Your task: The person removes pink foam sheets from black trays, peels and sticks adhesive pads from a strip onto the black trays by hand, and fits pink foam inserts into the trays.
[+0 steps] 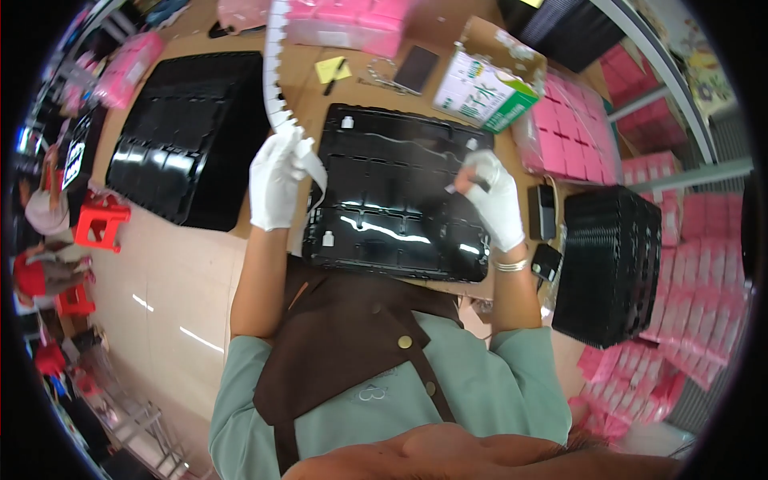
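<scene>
My left hand (276,180), in a white glove, grips a long white perforated strip (274,72) that curves up and away over the table. My right hand (494,196), also gloved in white, pinches a small pale piece over the right part of a black moulded tray (392,200). The tray lies in front of me on the brown table. Small white parts sit in its pockets, one at the top left (347,122) and one at the lower left (327,238).
A second black tray (192,132) lies to the left. A tall stack of black trays (612,260) stands at the right. Pink packets (568,132), a green and white carton (480,88), a phone (416,69) and a yellow note (330,69) lie behind. Red stools (100,220) stand at left.
</scene>
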`<state>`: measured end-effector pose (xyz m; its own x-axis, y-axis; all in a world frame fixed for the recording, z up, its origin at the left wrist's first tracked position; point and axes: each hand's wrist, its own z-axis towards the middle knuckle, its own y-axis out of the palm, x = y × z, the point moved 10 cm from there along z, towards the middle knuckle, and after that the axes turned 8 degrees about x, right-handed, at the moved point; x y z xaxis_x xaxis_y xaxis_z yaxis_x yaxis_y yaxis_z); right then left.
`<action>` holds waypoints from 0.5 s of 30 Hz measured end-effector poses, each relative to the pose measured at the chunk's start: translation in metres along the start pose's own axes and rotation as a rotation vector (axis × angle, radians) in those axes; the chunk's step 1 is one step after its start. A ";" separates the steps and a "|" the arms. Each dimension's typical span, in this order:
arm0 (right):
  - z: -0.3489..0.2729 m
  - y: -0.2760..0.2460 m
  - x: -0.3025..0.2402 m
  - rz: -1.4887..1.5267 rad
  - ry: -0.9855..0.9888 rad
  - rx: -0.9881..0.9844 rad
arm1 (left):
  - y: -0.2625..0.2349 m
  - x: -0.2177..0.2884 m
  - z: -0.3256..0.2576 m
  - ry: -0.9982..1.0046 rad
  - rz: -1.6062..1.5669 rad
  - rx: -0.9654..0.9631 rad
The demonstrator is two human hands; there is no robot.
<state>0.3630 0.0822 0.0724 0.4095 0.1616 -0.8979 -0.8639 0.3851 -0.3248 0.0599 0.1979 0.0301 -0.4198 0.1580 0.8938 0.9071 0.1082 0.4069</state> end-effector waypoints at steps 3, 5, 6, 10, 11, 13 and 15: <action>-0.057 -0.044 0.082 -0.532 0.329 -0.122 | 0.010 -0.016 0.000 -0.030 -0.045 -0.089; -0.091 -0.035 0.078 -0.681 0.177 -0.194 | 0.020 -0.031 0.001 -0.056 -0.048 -0.114; -0.107 -0.027 0.089 -0.690 0.192 -0.292 | 0.025 -0.038 -0.001 -0.074 -0.051 -0.118; -0.120 -0.009 0.081 -1.031 0.022 -0.335 | 0.035 -0.037 -0.008 -0.016 0.075 -0.145; -0.120 -0.005 0.081 -1.103 0.014 -0.376 | 0.036 -0.038 -0.009 -0.017 0.078 -0.146; -0.116 -0.003 0.081 -1.131 0.040 -0.400 | 0.035 -0.036 -0.010 0.000 0.079 -0.139; -0.115 0.000 0.087 -1.161 0.062 -0.431 | 0.030 -0.037 -0.010 0.007 0.089 -0.123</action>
<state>0.3651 -0.0083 -0.0397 0.9922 -0.1229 -0.0218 -0.0294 -0.0605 -0.9977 0.1032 0.1852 0.0113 -0.3378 0.1546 0.9284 0.9379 -0.0274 0.3458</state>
